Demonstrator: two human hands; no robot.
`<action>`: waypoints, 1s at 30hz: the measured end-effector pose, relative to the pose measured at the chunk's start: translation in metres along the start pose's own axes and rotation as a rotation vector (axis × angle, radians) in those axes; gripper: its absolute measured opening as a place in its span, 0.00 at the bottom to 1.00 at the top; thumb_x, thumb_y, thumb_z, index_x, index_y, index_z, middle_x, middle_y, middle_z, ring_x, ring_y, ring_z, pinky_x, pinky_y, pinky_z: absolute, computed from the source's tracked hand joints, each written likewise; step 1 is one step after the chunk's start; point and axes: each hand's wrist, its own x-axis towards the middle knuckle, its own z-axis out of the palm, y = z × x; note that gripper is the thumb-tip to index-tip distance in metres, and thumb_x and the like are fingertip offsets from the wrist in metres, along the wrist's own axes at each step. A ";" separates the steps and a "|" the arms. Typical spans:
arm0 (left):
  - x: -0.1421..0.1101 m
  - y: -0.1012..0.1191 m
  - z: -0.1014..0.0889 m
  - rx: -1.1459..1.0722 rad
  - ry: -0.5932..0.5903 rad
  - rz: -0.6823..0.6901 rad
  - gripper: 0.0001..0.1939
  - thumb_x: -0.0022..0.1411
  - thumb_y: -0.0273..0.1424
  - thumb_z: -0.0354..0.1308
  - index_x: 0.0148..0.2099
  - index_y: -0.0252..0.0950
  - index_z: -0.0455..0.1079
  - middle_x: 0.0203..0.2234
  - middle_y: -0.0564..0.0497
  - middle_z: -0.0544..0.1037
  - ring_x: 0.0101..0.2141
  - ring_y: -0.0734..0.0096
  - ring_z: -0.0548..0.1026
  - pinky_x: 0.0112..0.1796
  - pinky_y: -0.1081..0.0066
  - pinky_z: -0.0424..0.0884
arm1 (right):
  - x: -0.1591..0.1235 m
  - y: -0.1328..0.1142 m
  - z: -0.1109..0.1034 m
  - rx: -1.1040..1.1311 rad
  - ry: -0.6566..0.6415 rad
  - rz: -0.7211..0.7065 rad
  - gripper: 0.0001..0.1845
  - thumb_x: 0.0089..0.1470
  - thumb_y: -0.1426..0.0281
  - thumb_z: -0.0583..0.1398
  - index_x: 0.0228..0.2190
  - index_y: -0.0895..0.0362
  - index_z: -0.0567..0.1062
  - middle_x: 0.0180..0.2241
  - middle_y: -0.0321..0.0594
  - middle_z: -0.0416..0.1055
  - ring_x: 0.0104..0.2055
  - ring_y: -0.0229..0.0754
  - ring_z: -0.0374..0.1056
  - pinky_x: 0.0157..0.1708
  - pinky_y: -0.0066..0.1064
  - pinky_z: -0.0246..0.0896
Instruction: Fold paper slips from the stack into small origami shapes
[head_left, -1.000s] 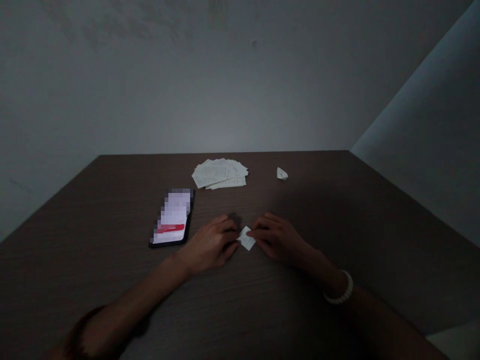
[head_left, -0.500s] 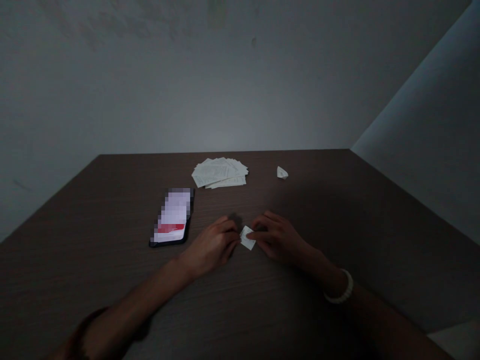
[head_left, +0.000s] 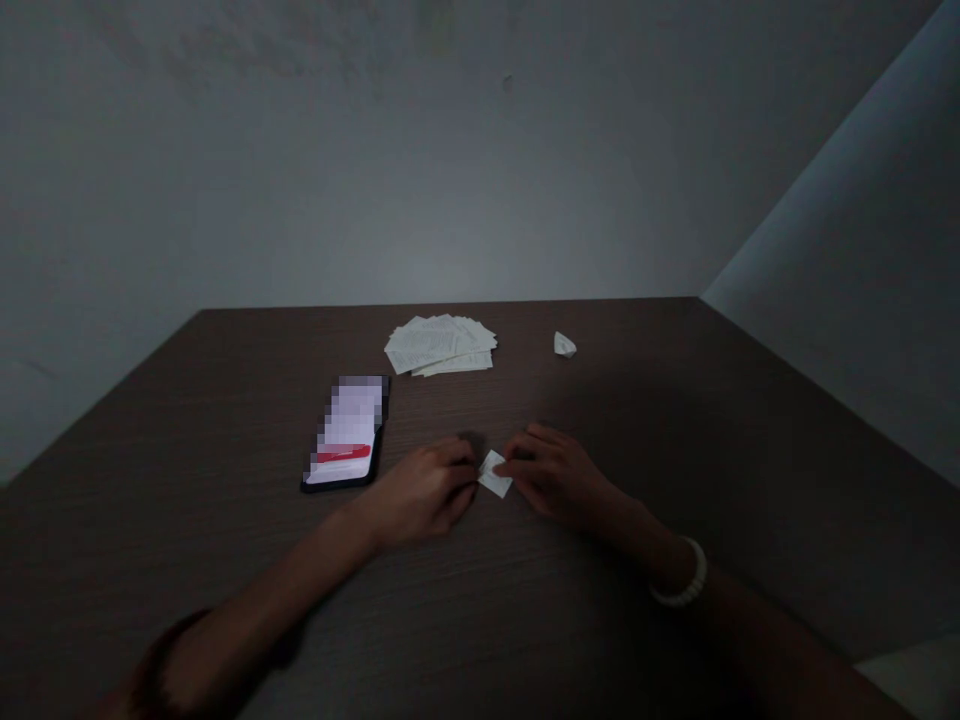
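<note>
A small folded square of white paper [head_left: 496, 480] lies on the brown wooden table [head_left: 465, 620], turned so one corner points toward me. My left hand [head_left: 431, 487] has its fingers curled together at the paper's left corner. From the other side, my right hand [head_left: 559, 472] pinches the paper near its upper right edge, fingertips on its surface. The undersides of my fingers are hidden. A beaded white bracelet [head_left: 684, 575] circles my right wrist.
A lit phone [head_left: 346, 435] with a blurred screen lies left of my hands. Farther back is a fanned stack of printed paper sheets [head_left: 441, 345]. A small folded paper piece [head_left: 565, 345] sits to its right. A wall [head_left: 450, 180] rises behind the table.
Almost nothing differs. My fingers have shifted very slightly at the paper, and the view has moved a touch.
</note>
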 end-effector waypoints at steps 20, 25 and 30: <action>-0.004 -0.006 0.008 0.112 0.087 0.160 0.14 0.64 0.24 0.49 0.48 0.31 0.71 0.51 0.41 0.72 0.52 0.55 0.69 0.50 0.54 0.69 | -0.003 -0.002 0.002 -0.090 0.022 -0.020 0.14 0.57 0.77 0.57 0.43 0.51 0.74 0.46 0.38 0.72 0.44 0.46 0.62 0.42 0.37 0.58; -0.004 -0.010 0.010 0.089 0.097 0.200 0.14 0.63 0.24 0.49 0.49 0.31 0.70 0.50 0.42 0.74 0.52 0.57 0.70 0.52 0.54 0.68 | -0.005 0.002 0.002 -0.082 0.057 -0.024 0.11 0.56 0.76 0.58 0.41 0.53 0.75 0.42 0.39 0.73 0.41 0.44 0.62 0.40 0.36 0.59; -0.005 -0.011 0.009 0.134 0.046 0.139 0.10 0.64 0.26 0.50 0.44 0.32 0.71 0.48 0.44 0.75 0.47 0.56 0.71 0.47 0.55 0.69 | -0.009 0.006 -0.003 -0.063 0.039 -0.014 0.10 0.55 0.76 0.59 0.39 0.54 0.76 0.38 0.40 0.72 0.39 0.44 0.62 0.36 0.34 0.60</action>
